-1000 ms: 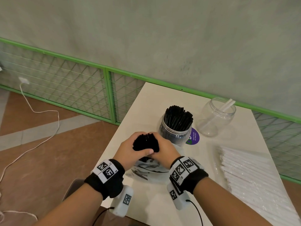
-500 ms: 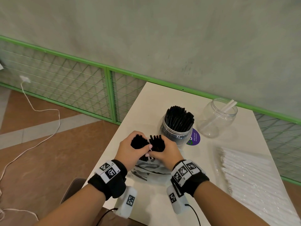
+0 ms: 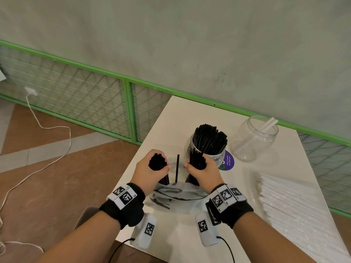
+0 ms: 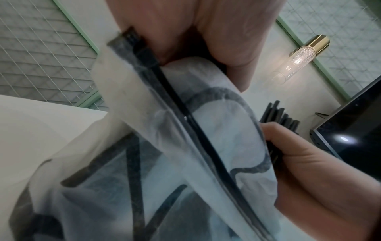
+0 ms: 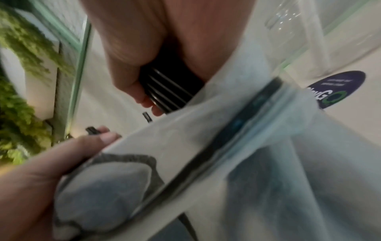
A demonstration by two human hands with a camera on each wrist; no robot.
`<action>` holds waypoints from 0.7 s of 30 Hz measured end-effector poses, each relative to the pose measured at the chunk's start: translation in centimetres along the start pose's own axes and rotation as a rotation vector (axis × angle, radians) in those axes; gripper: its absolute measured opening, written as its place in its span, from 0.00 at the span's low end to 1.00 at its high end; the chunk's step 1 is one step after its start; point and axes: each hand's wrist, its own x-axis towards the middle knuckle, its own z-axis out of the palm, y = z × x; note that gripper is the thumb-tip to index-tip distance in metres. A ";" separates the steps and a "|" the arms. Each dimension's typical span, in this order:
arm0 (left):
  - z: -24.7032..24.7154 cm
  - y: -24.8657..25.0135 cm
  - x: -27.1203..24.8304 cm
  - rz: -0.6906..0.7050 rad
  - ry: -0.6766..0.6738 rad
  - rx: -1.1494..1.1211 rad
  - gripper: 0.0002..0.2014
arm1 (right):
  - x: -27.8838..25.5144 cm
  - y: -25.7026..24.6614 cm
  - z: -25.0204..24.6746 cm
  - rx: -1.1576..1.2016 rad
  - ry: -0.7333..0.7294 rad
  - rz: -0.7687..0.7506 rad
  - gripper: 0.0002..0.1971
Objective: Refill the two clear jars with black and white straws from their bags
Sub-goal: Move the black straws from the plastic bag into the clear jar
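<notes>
My left hand (image 3: 152,172) grips one upright bundle of black straws (image 3: 158,164). A second black bundle (image 3: 197,164) is gripped by my right hand (image 3: 203,171). Both bundles stand in the crumpled clear bag with black print (image 3: 176,194) on the white table (image 3: 182,118). A single black straw (image 3: 177,168) stands loose between the two hands. Just behind the right hand is a clear jar packed with black straws (image 3: 209,141). Further right stands a clear jar (image 3: 254,139) holding a couple of white straws (image 3: 268,123). In the wrist views the bag (image 4: 185,146) (image 5: 226,163) fills most of the picture.
A bag of white straws (image 3: 296,211) lies along the table's right side. A purple round sticker (image 3: 228,162) sits on the table beside the black-straw jar. Green mesh fencing (image 3: 76,99) runs behind, with brown floor and a white cable (image 3: 57,130) at left.
One bunch of black straws held by both hands together has been split in two. The hands have drawn apart, each with its own bundle, leaving one straw standing between them.
</notes>
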 end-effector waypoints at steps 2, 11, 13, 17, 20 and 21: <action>-0.1 0.0 0.1 -0.003 0.000 0.008 0.11 | -0.1 0.4 -0.5 0.032 0.064 0.009 0.06; 0.4 -0.2 -0.2 0.036 -0.029 0.101 0.10 | -1.1 4.4 -0.8 -0.100 0.093 0.204 0.11; 0.4 -0.2 -0.2 0.044 -0.024 0.103 0.10 | -1.1 4.7 -0.8 -0.102 0.090 0.214 0.11; 0.2 -0.3 -0.2 0.044 -0.034 0.098 0.10 | -1.3 5.5 -0.9 -0.168 0.029 0.253 0.17; 0.3 -0.4 -0.2 0.040 -0.034 0.091 0.10 | -1.4 4.9 -1.0 -0.153 0.044 0.231 0.10; 0.2 -0.4 -0.2 0.038 -0.029 0.100 0.10 | -1.4 4.7 -1.0 -0.136 0.054 0.216 0.08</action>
